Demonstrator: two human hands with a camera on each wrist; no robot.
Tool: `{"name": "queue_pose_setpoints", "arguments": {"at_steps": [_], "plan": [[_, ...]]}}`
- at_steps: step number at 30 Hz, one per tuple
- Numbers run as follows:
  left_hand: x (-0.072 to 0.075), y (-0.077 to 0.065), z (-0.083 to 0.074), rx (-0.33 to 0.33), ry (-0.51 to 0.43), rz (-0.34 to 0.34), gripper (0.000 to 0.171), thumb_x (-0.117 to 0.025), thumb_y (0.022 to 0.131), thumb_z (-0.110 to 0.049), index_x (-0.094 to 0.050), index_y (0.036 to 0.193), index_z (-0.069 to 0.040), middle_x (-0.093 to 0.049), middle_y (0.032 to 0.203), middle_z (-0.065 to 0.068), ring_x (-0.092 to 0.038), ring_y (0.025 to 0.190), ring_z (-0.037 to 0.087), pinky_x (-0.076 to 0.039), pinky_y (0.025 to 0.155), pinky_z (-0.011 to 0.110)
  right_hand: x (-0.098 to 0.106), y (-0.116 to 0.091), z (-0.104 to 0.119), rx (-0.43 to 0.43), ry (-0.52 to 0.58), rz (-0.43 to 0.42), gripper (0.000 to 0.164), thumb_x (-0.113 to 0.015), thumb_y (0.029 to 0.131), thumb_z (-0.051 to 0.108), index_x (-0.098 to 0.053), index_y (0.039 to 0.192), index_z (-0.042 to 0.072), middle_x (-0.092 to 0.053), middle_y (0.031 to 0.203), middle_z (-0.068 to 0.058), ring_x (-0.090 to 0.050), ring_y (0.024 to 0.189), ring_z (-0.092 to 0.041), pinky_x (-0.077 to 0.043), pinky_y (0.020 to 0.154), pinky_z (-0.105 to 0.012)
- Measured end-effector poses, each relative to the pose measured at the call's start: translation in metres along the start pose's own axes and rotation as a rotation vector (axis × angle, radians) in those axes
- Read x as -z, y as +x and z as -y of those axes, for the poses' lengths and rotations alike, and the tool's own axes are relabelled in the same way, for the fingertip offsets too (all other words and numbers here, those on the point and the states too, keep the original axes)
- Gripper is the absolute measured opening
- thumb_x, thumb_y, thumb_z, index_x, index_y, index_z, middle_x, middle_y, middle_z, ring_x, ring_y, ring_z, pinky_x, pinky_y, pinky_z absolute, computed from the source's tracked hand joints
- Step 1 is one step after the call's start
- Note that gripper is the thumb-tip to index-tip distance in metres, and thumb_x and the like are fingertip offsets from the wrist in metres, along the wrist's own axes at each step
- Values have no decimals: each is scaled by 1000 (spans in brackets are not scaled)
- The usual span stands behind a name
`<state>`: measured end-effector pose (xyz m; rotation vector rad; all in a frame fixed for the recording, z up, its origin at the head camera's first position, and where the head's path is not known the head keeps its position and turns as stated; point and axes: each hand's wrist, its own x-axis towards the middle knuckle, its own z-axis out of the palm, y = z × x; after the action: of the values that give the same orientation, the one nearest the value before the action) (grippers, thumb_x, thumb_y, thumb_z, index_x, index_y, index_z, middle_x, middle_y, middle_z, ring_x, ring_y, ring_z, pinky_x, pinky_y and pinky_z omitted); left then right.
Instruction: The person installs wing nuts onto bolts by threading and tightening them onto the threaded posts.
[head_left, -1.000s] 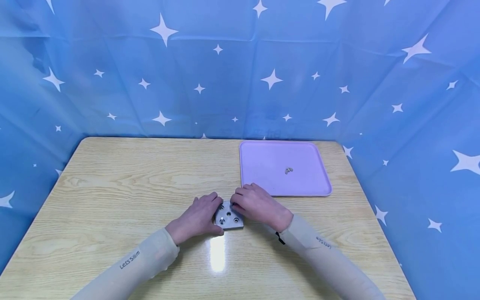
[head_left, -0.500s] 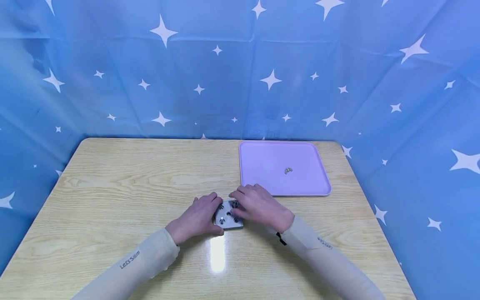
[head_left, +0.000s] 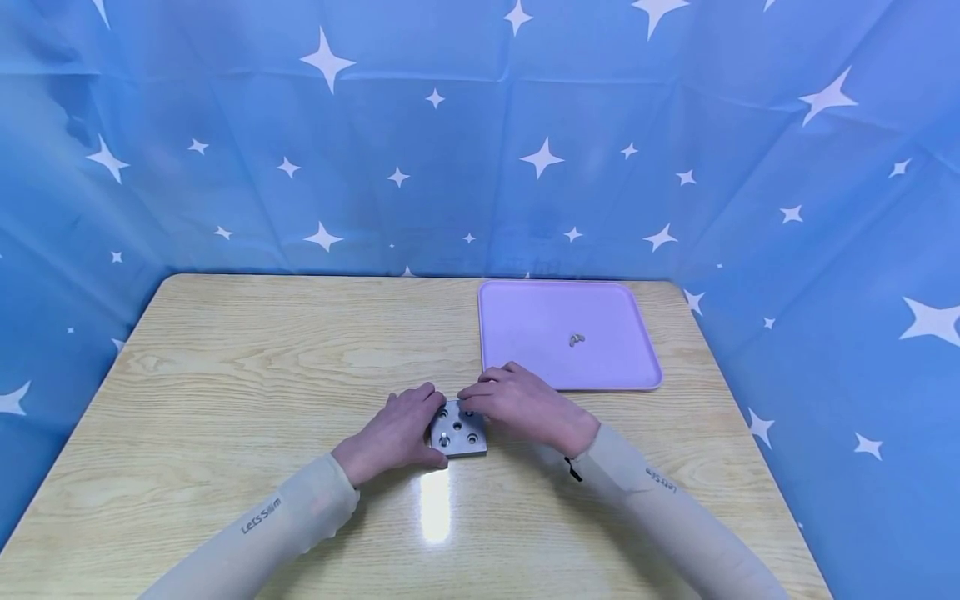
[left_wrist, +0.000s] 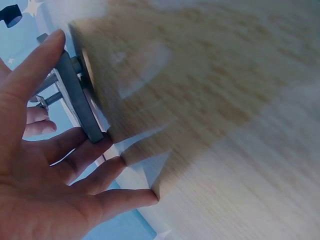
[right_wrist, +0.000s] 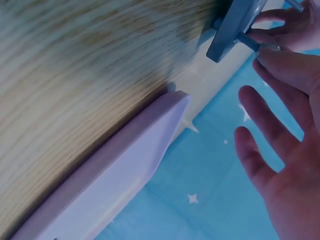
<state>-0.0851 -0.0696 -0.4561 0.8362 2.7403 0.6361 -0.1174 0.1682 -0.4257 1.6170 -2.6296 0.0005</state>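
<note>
A grey metal plate with several holes lies near the middle of the table, raised on short feet in the left wrist view. My left hand grips its left side, thumb at the near edge and fingers at the far edge. A wing screw stands up from the plate's near left hole. At the far right corner my right hand pinches another wing screw between thumb and index finger, its threaded shank showing above the plate. The other right fingers are spread loosely.
Behind my right hand lies a purple tray with a few small metal pieces on it. The wooden table ends at a blue star-patterned curtain.
My right fingers have spread a little from the screw and come together on it again, while the right wrist has shifted slightly right. The left hand and plate have stayed put.
</note>
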Motion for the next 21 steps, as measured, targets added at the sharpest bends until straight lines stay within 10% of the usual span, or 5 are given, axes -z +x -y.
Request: {"name": "queue_pose_setpoints", "arguments": {"at_steps": [21], "plan": [[-2, 0, 1, 4, -4, 7, 69, -97, 67, -39, -60, 115, -5, -49, 98, 0, -52, 90, 23, -44, 74, 45, -15, 15, 20, -216, 129, -159, 4, -74, 94, 11, -72, 91, 10, -66, 80, 2, -60, 71, -12, -52, 67, -28]]}}
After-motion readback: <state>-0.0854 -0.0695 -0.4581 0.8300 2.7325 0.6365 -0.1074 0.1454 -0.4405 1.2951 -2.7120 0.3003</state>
